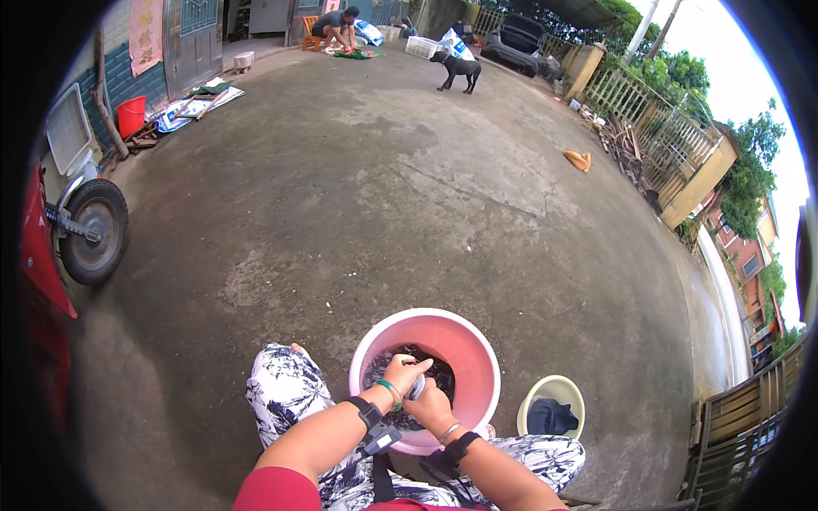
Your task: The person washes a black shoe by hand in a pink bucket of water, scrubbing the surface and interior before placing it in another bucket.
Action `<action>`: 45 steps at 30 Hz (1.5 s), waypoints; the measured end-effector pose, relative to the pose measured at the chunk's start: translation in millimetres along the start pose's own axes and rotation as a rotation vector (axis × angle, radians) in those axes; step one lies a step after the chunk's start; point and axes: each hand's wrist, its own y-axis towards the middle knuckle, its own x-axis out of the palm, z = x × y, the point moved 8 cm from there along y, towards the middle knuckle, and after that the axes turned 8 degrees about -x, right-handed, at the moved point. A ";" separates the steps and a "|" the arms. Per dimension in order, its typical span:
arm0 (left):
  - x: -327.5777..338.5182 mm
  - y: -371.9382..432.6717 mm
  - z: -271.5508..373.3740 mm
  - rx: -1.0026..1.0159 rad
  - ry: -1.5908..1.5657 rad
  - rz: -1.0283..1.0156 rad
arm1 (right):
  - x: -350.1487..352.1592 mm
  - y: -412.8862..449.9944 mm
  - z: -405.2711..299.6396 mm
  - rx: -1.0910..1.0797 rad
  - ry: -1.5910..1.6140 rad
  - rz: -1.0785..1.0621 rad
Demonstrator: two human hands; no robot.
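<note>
A large pink plastic basin (470, 377) stands on the ground between my knees. Dark cloth (414, 351) lies in it, apparently in water. Over the basin, my left hand (406, 373) and my right hand (432, 405) are close together. Both are closed on a bunched piece of grey cloth (416, 387), mostly hidden by my fingers. To the right, a small pale yellow basin (551, 381) holds a folded dark navy cloth (551, 416).
A red motorbike (45, 249) stands on the left, beyond my left knee. Farther off are a black dog (457, 67), an orange cat (578, 161) and a crouching person (335, 29). A fence (677, 134) runs along the right.
</note>
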 end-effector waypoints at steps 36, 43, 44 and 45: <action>47.0 -66.1 78.1 0.487 0.125 -0.573 | -96.0 7.3 -4.5 -0.142 0.527 -0.025; 54.2 -79.0 79.8 0.465 0.286 -0.686 | -136.1 -3.1 -13.6 -0.061 0.755 -0.037; 52.4 -80.1 81.2 0.472 0.391 -0.656 | -146.6 -9.0 -26.0 -0.102 0.827 -0.029; 52.0 -80.9 82.7 0.478 0.494 -0.629 | -157.0 -13.6 -32.9 -0.140 0.898 -0.018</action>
